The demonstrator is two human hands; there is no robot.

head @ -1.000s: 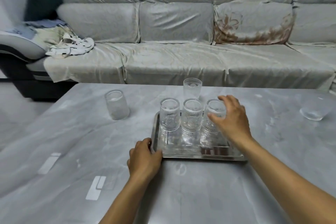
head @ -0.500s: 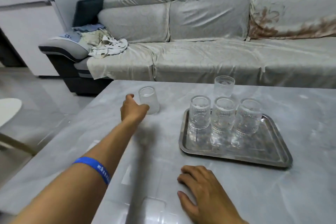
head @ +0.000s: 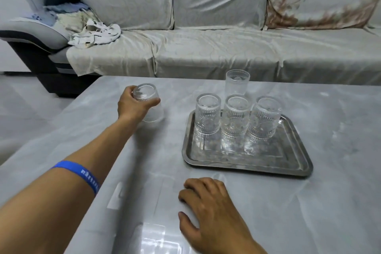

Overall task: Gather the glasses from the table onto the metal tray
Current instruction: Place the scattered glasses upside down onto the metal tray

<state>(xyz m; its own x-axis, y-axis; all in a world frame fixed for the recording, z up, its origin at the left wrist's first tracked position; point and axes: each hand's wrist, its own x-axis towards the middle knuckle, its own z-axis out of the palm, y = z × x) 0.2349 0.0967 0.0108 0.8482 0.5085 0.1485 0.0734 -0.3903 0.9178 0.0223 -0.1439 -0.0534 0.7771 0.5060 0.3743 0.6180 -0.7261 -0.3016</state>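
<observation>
A metal tray (head: 299, 163) lies on the grey table, right of centre. Three ribbed glasses stand upside down in a row across its far part: left (head: 207, 114), middle (head: 235, 118), right (head: 264, 121). A taller glass (head: 236, 82) stands on the table just behind the tray. My left hand (head: 134, 105) is closed around an upturned frosted glass (head: 151, 107) on the table left of the tray. My right hand (head: 208, 210) rests palm down on the table in front of the tray, fingers spread, holding nothing.
A grey covered sofa (head: 206, 47) runs along the far side of the table, with crumpled cloths (head: 94, 33) at its left end. The table's left edge (head: 51, 132) drops to the floor. A bright glare patch (head: 152, 237) shows on the near tabletop.
My left hand reached out from the tray's corner to the frosted glass and closed on it. My right hand left the tray's glasses and came down flat on the near table.
</observation>
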